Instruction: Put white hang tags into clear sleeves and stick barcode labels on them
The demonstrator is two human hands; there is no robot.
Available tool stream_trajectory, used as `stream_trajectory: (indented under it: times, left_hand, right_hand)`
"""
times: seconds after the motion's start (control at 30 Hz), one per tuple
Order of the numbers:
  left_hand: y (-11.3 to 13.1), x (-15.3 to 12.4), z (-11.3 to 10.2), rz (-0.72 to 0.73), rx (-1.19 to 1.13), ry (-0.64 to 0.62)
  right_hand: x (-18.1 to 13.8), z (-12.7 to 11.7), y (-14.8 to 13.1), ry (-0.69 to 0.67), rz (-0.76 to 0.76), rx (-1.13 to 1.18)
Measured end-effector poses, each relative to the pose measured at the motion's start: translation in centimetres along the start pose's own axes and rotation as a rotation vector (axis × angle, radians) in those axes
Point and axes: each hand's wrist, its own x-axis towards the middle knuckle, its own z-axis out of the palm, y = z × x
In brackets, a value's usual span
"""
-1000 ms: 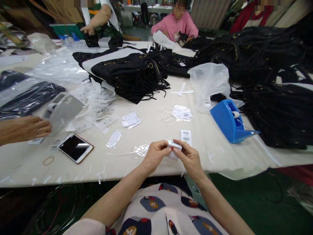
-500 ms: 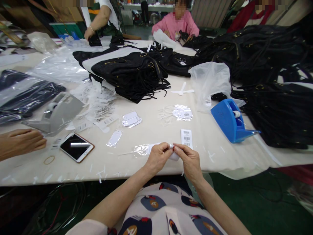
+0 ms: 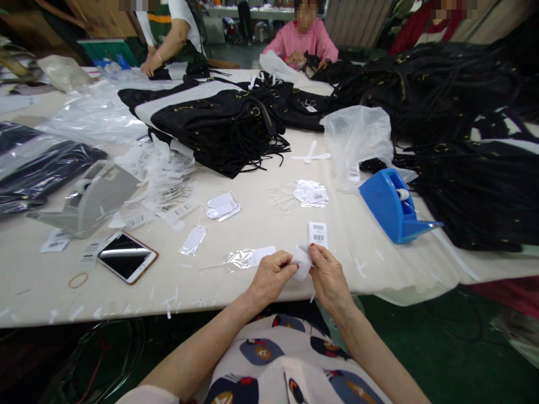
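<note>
My left hand and my right hand meet at the near edge of the white table, both pinching one small white paper tag held between them. Just beyond my fingers a barcode label lies flat on the table. To the left of my left hand lies a clear plastic sleeve with a white tag in it.
A blue tape dispenser stands to the right, a grey one to the left by a phone and a rubber band. Loose tags, plastic bags and black fringed bags cover the table. Other people work at the far side.
A co-worker's hand at the left edge has drawn back out of view. My hands have shifted slightly toward me, and the white tag now shows more between my fingers.
</note>
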Motion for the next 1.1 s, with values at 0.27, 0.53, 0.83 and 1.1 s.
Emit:
stream_trajectory:
  times: [0.27,0.53,0.83,1.1]
  left_hand:
    - [-0.3,0.7,0.7,-0.201,-0.455,-0.021]
    - [0.0,1.0,2.5,-0.200,-0.676,-0.115]
    - [-1.0,0.9,7.6,-0.384,-0.744,-0.227]
    - [-1.5,0.0,9.6,0.148,0.072,-0.560]
  right_hand:
    - [1.5,-4.4,-1.8,-0.040,-0.875,-0.394]
    - [1.8,-7.4,-3.3,-0.031,-1.042,-0.621]
    - [0.8,-10.3,-3.9,0.102,-0.781,-0.428]
    - [1.0,-10.9,-4.6,-0.144,-0.731,-0.472]
